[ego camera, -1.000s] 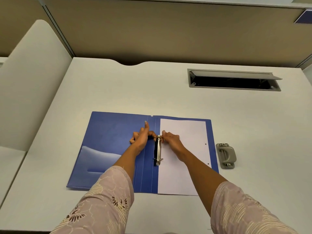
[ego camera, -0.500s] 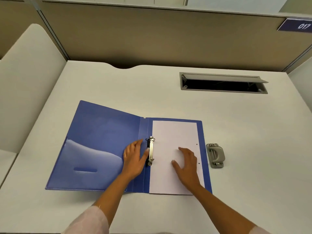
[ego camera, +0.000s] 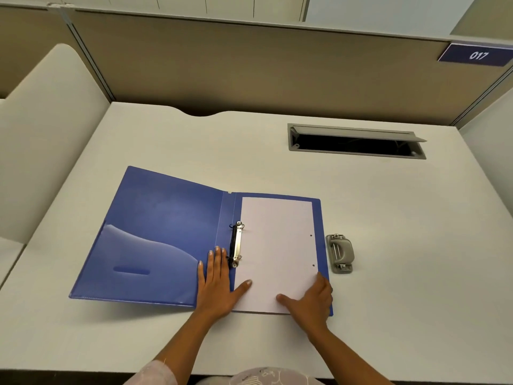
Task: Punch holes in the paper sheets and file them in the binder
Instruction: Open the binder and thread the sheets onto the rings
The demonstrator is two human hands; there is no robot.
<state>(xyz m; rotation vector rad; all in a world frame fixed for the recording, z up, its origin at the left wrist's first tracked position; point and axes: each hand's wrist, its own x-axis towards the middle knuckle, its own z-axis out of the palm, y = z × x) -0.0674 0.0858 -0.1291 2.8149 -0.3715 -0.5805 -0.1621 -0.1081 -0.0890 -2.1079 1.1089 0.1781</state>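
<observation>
Blue binder [ego camera: 155,234] open (flat); punched paper [ego camera: 277,245] inside.

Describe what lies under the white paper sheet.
The white paper sheet lies on the open blue plastic binder, whose right cover shows around it. Any sheets beneath are hidden.

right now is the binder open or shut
Open: the blue binder lies spread flat on the desk, ring clip and paper sheet exposed.
</observation>
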